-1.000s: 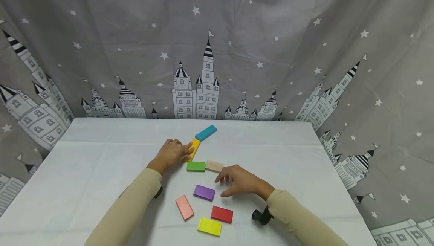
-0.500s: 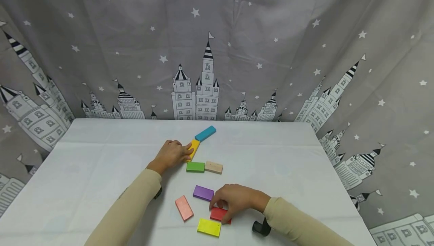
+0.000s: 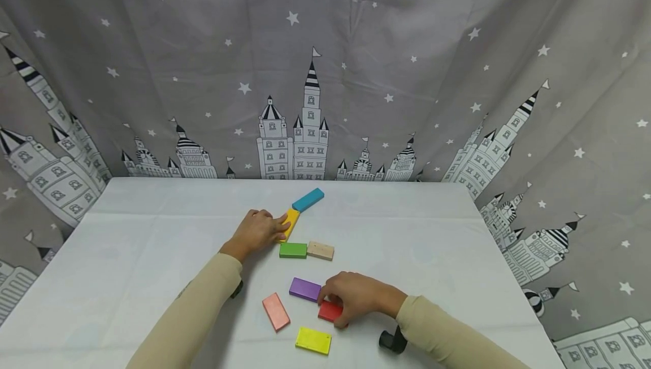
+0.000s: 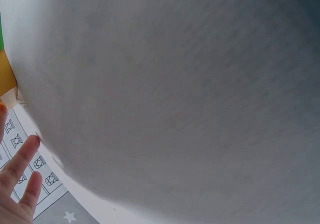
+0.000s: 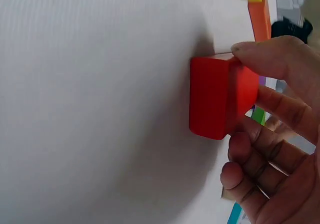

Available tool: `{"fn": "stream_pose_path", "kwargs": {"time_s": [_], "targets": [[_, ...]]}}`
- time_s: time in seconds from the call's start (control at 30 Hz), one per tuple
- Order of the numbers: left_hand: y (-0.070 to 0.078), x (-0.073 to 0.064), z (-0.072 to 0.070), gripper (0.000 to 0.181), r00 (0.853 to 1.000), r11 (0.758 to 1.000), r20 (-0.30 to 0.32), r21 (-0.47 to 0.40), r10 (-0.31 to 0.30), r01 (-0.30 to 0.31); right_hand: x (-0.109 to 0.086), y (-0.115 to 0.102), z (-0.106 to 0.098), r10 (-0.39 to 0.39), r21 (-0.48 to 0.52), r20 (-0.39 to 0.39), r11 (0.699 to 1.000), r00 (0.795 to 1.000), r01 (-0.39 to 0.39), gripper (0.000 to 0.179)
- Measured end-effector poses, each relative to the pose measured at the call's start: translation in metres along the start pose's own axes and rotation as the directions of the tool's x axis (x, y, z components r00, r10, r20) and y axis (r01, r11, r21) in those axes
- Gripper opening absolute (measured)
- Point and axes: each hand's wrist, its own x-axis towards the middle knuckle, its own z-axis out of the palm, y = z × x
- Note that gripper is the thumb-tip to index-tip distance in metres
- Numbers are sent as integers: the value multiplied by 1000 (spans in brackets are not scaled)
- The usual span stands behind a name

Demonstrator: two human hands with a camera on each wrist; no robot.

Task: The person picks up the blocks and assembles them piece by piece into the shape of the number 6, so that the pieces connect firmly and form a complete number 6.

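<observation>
In the head view, the right hand [image 3: 356,292] now grips the red rectangular block [image 3: 329,311] just below the centre of the frame. A second ago it was above the block with nothing between its fingers; half a second ago it had come down over it. The red block has since shifted slightly up the frame, away from the bright-yellow rectangular block [image 3: 312,341] at the lower centre and closer to the purple rectangular block [image 3: 304,289]. The left hand [image 3: 256,230] has stayed in place, its fingers touching the golden-yellow rectangular block [image 3: 291,221]; whether they pinch it or only rest on it I cannot tell. That block meets the blue rectangular block [image 3: 308,200] above, with the green rectangular block [image 3: 293,251] and beige wooden block [image 3: 320,251] end to end below. The salmon-pink rectangular block [image 3: 276,312] lies left of the red one on the white surface [image 3: 432,244].

In the left wrist view, the golden-yellow block shows at the left edge, with a fingertip just below it and two fingers extended at the lower left.

In the right wrist view, the red block sits right of centre between thumb and fingers; two other fingers curl below it. Whether it is lifted I cannot tell.
</observation>
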Motion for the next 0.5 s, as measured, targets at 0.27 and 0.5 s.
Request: {"fn": "stream_pose_path", "kwargs": {"time_s": [0.27, 0.5], "targets": [[6, -5, -2, 42, 1000, 1000, -4, -9, -7, 7, -5, 28, -5, 75, 100, -115, 993, 991, -63, 40], [13, -9, -3, 44, 1000, 1000, 5, -8, -14, 14, -10, 51, -9, 142, 149, -187, 982, 972, -115, 41]]}}
